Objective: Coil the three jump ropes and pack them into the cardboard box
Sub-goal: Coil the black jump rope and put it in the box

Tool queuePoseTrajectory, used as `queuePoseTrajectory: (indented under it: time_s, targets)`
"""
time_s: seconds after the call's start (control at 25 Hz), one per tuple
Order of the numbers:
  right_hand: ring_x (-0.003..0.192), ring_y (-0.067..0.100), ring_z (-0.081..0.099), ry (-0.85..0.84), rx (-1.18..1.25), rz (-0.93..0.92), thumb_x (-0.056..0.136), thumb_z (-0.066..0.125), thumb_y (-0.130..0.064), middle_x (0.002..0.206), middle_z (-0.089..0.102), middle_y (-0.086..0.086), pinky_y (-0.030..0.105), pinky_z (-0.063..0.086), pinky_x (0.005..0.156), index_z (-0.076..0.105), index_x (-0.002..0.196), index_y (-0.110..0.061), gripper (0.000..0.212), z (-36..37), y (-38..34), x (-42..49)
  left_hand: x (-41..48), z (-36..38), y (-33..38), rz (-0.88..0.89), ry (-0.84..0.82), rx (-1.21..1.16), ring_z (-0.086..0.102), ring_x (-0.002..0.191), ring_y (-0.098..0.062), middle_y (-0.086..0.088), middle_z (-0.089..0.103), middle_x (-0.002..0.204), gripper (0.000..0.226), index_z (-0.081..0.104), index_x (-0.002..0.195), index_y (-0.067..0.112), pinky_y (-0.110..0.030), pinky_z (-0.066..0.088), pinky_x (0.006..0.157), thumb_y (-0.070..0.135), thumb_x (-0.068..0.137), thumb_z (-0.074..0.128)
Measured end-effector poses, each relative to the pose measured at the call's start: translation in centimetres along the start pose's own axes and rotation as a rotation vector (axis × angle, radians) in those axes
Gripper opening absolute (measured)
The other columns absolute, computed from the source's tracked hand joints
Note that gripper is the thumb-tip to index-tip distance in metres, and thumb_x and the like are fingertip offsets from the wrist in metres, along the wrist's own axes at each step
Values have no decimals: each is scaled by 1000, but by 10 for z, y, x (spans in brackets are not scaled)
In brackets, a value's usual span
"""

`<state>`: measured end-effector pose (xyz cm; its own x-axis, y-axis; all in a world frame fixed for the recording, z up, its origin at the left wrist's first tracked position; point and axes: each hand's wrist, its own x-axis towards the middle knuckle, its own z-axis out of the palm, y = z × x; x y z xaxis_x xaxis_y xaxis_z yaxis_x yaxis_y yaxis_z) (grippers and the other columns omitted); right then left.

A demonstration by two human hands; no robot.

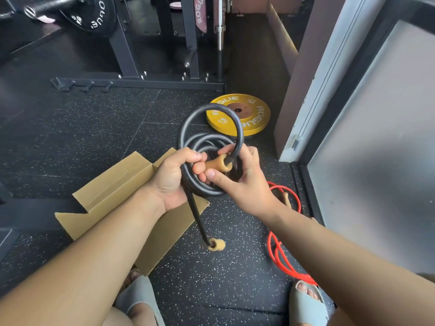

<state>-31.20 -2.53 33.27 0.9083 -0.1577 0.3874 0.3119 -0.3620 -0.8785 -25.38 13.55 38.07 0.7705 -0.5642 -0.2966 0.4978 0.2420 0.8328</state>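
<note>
**While the Top Loop Stands Loose, Black Rope Coil May Spring Open**

Since the coil is held in mid-air and not tied off, its hold depends wholly on both grips. The left hand (173,177) is closed round the stacked turns of the black rope (207,140), held above the far corner of the box (113,191). The right hand (242,182) pinches the rope just beside one wooden handle (215,164). A wide top loop rises clear of the other turns. The second handle (216,244) hangs below on a straight length of rope.

Risks, as judged:
- The rope looks stiff; a slackened grip would likely let the turns unwind.
- The hanging handle may catch on the box edge when the coil is lowered.
- The red rope (280,255) lies uncoiled on the floor (94,128) close to the person's right foot and may snag it.
- A third rope is not in view.

Writing: the yellow plate (256,118) reads "ROGUE" and "15". The black plate (98,12) also reads "ROGUE". A rack post (200,15) shows "ROGU", the rest cut off.
</note>
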Motion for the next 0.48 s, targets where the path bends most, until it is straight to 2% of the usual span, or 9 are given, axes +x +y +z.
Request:
queuePoseTrajectory:
  time_s: [0.08,0.16,0.2,0.28,0.32,0.4,0.48]
  targets:
    - [109,19,54,40,143,28,84,74,-37,107,56,-3,30,45,99,45,115,-33,42,4,2,-5,0,1,2,5,-17,-4,46,47,-11,7,45,48,8,51,75,14,-29,39,66,22,71,52]
    - [97,11,60,92,286,138,80,74,-32,108,57,2,27,50,91,39,114,-25,50,4,7,-5,1,0,2,-11,-49,-7,45,47,-11,8,44,48,9,51,76,15,-29,40,65,23,71,51]
    - [97,14,62,59,371,207,78,76,-34,110,59,7,29,52,92,41,117,-18,55,3,8,-2,1,-1,3,-24,-73,-9,45,47,-11,9,43,48,9,51,76,15,-29,40,64,23,71,50]
    - [105,33,62,-118,603,328,80,78,-39,117,61,25,41,52,100,43,128,9,76,1,12,5,0,-3,3,-53,-137,3,44,47,-11,9,42,48,13,51,76,16,-28,42,62,22,66,55]
    - [104,38,60,-209,682,353,82,78,-40,117,60,32,46,50,102,42,130,18,84,0,16,8,0,-4,1,-67,-169,7,45,47,-11,9,42,48,18,51,76,16,-28,42,62,23,62,59]
    - [104,37,59,-307,668,397,81,79,-39,116,60,39,60,44,107,41,132,20,87,-1,20,13,0,-7,-1,-91,-226,-4,44,47,-11,10,42,47,31,51,76,16,-28,42,63,24,52,69]
    - [106,41,60,-326,662,432,78,85,-30,117,60,40,63,45,103,36,140,13,90,-2,23,14,-1,-10,-3,-107,-296,-32,44,47,-10,11,42,47,41,54,76,17,-28,42,63,28,47,80]
